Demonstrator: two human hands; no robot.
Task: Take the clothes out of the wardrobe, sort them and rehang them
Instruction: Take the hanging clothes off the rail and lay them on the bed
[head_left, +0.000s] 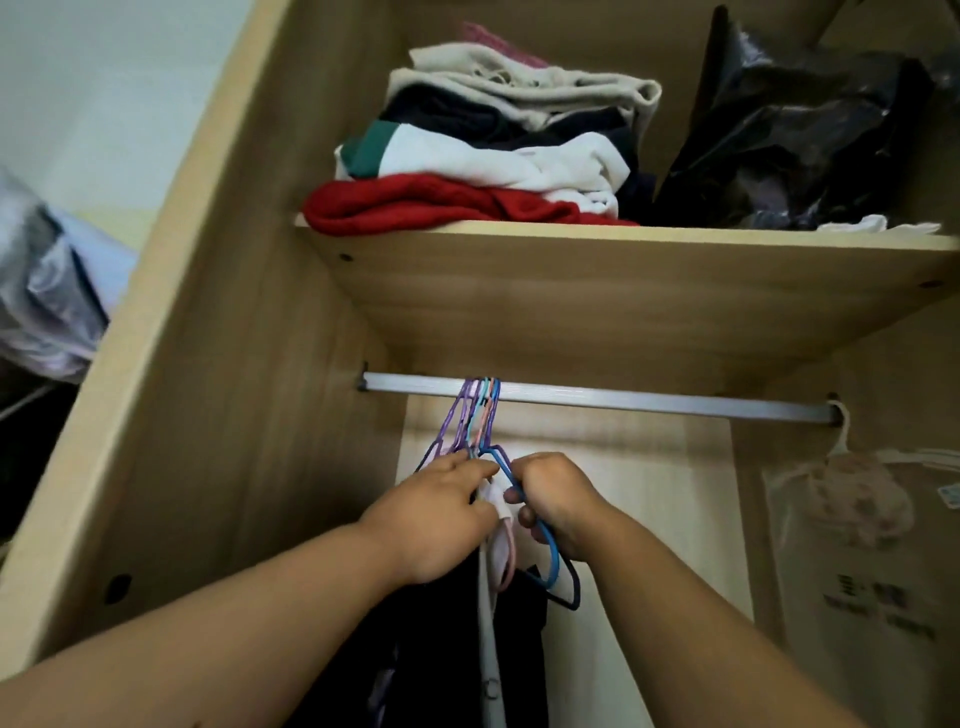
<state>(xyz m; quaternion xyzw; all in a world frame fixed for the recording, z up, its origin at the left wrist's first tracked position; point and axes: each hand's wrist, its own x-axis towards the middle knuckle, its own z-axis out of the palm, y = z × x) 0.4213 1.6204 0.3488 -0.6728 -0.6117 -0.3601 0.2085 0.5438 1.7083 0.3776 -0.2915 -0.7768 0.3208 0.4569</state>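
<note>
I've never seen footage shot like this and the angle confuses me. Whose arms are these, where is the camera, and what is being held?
There is no machine here. The single picture comes from a wide-angle camera worn on a person's head, looking into an open wardrobe, so the two bare arms are the wearer's own. A bunch of hangers hooks over the metal rail, with dark clothes hanging below. The left hand seems to pinch the bunch just under the hooks. The right hand is curled round a blue hanger. On the shelf above lie a stack of folded clothes and a black plastic bag.
</note>
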